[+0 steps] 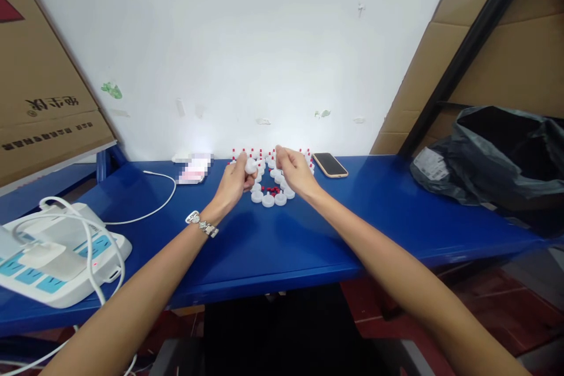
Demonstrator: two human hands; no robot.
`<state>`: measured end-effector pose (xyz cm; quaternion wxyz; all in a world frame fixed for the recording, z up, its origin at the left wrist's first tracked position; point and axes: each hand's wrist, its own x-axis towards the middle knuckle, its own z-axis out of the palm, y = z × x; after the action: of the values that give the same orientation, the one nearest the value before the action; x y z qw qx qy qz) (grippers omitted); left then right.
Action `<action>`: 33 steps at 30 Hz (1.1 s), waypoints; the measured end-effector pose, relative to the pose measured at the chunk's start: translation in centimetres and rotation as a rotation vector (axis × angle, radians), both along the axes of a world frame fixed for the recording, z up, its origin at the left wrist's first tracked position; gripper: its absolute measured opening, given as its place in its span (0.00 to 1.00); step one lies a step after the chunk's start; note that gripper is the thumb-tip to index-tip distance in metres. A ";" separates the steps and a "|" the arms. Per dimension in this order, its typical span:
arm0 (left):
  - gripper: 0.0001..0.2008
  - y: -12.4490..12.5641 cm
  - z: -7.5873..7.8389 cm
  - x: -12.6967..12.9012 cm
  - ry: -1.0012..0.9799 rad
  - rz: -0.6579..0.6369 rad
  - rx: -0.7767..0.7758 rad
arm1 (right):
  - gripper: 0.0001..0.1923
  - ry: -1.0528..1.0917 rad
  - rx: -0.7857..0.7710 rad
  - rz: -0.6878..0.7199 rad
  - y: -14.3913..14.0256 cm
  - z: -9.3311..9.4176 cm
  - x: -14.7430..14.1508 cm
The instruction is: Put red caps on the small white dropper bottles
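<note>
My left hand [237,179], with a watch and bracelet on its wrist, is closed on a white plastic nozzle cap [251,165], held above the table. To the right of it my right hand [294,168] is raised with its fingers pinched together; whatever they hold, if anything, is hidden. Below and between the hands, several white caps [268,200] stand in a rough ring around a small pile of red tips [273,191]. Behind the hands are rows of white caps with red tips [244,151], partly covered by my fingers.
On the blue table [264,247] a phone [329,165] lies right of the caps. A white power strip [61,258] with looped cables sits at the left. A grey plastic bag [458,158] is at the right, and cardboard boxes [48,70] flank both sides. A white wall rises behind.
</note>
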<state>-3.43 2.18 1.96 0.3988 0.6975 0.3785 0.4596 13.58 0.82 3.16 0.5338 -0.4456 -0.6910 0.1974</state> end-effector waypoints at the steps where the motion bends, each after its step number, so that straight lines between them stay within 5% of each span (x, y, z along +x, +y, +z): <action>1: 0.30 0.3 0.0 -0.3 -0.021 0.015 -0.002 | 0.27 -0.027 0.005 -0.010 0.2 0.0 0.4; 7: 0.20 0.7 -0.1 -1.2 0.175 0.107 0.233 | 0.14 -0.514 -0.001 0.011 1.2 -1.1 1.7; 12: 0.18 0.3 -0.3 -0.9 0.285 0.135 0.267 | 0.13 -0.593 -0.022 -0.108 1.9 -1.1 2.1; 17: 0.18 0.4 -0.5 -1.3 0.355 0.159 0.298 | 0.12 -0.777 -0.062 -0.253 5.7 0.1 2.3; 24: 0.16 0.6 -0.7 -1.6 0.389 0.161 0.322 | 0.10 -1.181 -0.135 -0.234 10.3 1.2 -0.5; 33: 0.16 0.4 -0.3 -1.7 0.404 0.202 0.301 | 0.13 -1.214 -0.187 -0.255 11.3 -0.1 -1.5</action>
<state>-5.17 2.57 1.62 0.1590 0.7851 0.4454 0.3999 12.10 12.09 3.06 0.0246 -0.6021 -0.7922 -0.0966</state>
